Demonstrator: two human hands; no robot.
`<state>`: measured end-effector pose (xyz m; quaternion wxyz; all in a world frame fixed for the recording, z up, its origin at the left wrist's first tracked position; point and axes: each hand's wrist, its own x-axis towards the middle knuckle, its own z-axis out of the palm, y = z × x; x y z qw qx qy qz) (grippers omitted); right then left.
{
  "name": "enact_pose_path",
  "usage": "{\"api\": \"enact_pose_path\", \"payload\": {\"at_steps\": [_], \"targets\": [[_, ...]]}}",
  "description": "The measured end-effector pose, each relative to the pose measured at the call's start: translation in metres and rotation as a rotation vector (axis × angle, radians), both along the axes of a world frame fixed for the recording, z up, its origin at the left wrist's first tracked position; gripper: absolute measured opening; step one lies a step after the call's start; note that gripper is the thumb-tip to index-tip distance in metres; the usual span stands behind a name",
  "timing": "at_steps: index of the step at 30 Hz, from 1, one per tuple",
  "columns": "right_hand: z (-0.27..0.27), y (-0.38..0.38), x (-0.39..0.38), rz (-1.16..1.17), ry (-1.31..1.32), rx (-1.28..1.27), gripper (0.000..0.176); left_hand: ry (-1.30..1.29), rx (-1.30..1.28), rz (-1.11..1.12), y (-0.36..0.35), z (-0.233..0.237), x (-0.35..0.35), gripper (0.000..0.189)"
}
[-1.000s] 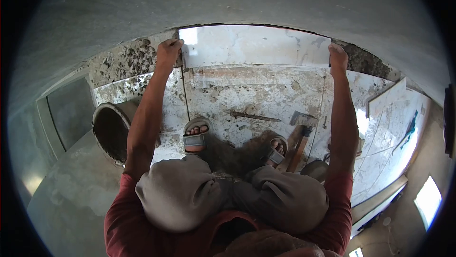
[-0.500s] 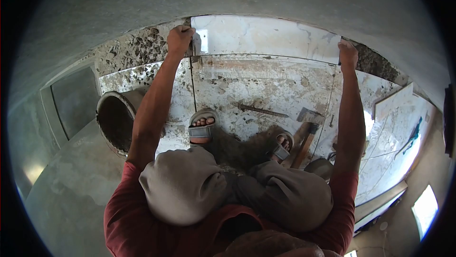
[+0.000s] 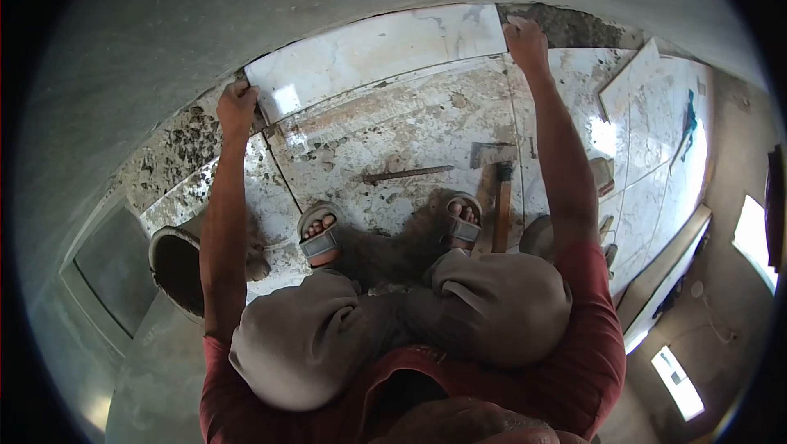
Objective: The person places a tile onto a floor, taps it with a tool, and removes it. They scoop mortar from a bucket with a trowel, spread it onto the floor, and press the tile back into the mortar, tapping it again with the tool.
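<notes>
A long white marbled tile (image 3: 385, 49) lies along the foot of the wall. My left hand (image 3: 237, 109) is closed at the tile's left end, with fingers bent at its edge. At the opposite end my right hand (image 3: 528, 44) is likewise closed on the tile's edge. Bare mortar (image 3: 184, 145) shows beyond the left hand, and a dark strip of mortar (image 3: 574, 27) continues past the right one. Dirty floor tiles (image 3: 393, 128) spattered with mortar lie between my arms.
A ridged metal rod (image 3: 408, 173) and a hammer (image 3: 502, 206) with a wooden handle lie before my sandalled feet. A mortar-crusted bucket (image 3: 174, 268) stands at the left, partly behind my forearm. A loose tile piece (image 3: 630, 81) rests at the right.
The view has swung to the right, so the tile and both hands appear further left and tilted. Both hands remain at the tile's ends. My right foot shows more fully.
</notes>
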<state>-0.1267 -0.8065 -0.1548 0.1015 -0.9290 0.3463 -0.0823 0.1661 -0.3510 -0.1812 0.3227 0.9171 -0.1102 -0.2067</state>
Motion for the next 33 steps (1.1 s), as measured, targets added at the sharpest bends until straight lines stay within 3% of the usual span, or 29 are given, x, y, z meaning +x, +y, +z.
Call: {"api": "enact_pose_path", "payload": {"at_steps": [2, 4, 5, 6, 7, 8, 12, 15, 18, 20, 22, 24, 26, 28, 29, 31, 33], "targets": [[0.04, 0.05, -0.043, -0.046, -0.138, 0.052, 0.035, -0.231, -0.203, -0.041, 0.001, 0.009, -0.019, 0.038], [0.047, 0.1, -0.099, -0.14, -0.083, 0.067, 0.042, -0.225, -0.121, -0.093, -0.004, 0.023, -0.04, 0.045], [0.048, 0.13, -0.126, -0.169, -0.124, 0.143, 0.044, -0.325, -0.13, -0.243, -0.008, 0.029, -0.052, 0.049], [0.029, 0.154, -0.16, -0.074, -0.149, 0.053, 0.054, -0.424, -0.136, -0.391, -0.012, 0.033, -0.062, 0.052], [0.035, 0.18, -0.174, -0.224, -0.061, 0.18, 0.057, -0.424, -0.141, -0.396, -0.02, 0.034, -0.068, 0.052], [0.039, 0.202, -0.18, -0.373, 0.025, 0.309, 0.06, -0.456, -0.018, -0.529, -0.028, 0.035, -0.072, 0.057], [0.016, 0.232, -0.203, -0.463, -0.002, 0.418, 0.055, -0.486, 0.338, -0.822, -0.062, 0.045, -0.074, 0.07], [0.013, 0.223, -0.203, -0.478, -0.026, 0.491, 0.05, -0.445, 0.495, -0.877, -0.07, 0.051, -0.07, 0.072], [0.02, 0.211, -0.197, -0.337, -0.08, 0.374, 0.043, -0.438, 0.584, -0.895, -0.072, 0.049, -0.068, 0.074], [0.067, 0.19, -0.167, -0.493, -0.175, 0.681, 0.035, -0.442, 0.601, -0.932, -0.075, 0.053, -0.064, 0.074], [0.091, 0.165, -0.152, -0.552, -0.725, 0.891, 0.026, -0.445, 0.592, -0.933, -0.073, 0.054, -0.064, 0.075], [0.105, 0.123, -0.134, -0.306, -1.231, 0.861, 0.018, -0.463, 0.573, -0.947, -0.075, 0.053, -0.062, 0.075], [0.139, 0.072, -0.117, -0.312, -1.117, 0.695, 0.02, -0.465, 0.598, -0.946, -0.077, 0.052, -0.061, 0.076], [0.139, 0.032, -0.1, -0.427, -1.17, 0.683, 0.02, -0.452, 0.611, -0.971, -0.081, 0.06, -0.062, 0.078], [0.131, 0.01, -0.098, -0.425, -1.178, 0.672, 0.02, -0.442, 0.615, -0.971, -0.081, 0.06, -0.061, 0.078], [0.1, -0.027, -0.103, -0.21, -1.006, 0.352, 0.024, -0.441, 0.624, -0.966, -0.076, 0.058, -0.062, 0.08], [0.085, -0.034, -0.093, -0.239, -1.065, 0.378, 0.024, -0.469, 0.6, -0.959, -0.073, 0.049, -0.059, 0.08]]}}
